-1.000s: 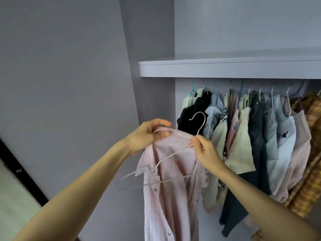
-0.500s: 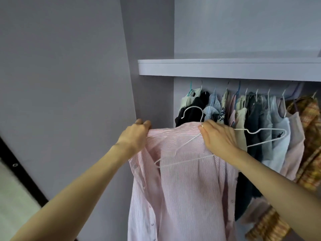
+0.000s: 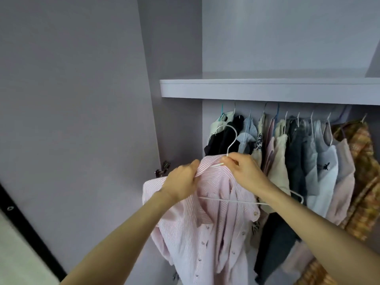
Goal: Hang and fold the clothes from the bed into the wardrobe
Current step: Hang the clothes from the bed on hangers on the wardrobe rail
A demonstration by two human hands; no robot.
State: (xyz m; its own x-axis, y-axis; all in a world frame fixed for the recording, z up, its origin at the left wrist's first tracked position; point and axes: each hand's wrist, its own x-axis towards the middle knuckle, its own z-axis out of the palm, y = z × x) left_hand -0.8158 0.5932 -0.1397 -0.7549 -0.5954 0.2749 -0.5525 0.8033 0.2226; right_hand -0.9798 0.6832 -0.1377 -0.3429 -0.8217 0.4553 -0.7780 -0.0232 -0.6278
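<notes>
You're in a home bedroom, at an open wardrobe point(image 3: 176, 48): a shelf point(image 3: 267, 90) sits above clothes point(image 3: 298, 161) on hangers.

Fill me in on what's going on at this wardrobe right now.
A person is putting a pink striped shirt onto a white wire hanger in front of the open wardrobe. The left hand grips the shirt's collar area, and the right hand pinches the hanger's neck just below its hook. The hanger's right end sticks out uncovered. It is not yet among the hanging clothes under the shelf.
</notes>
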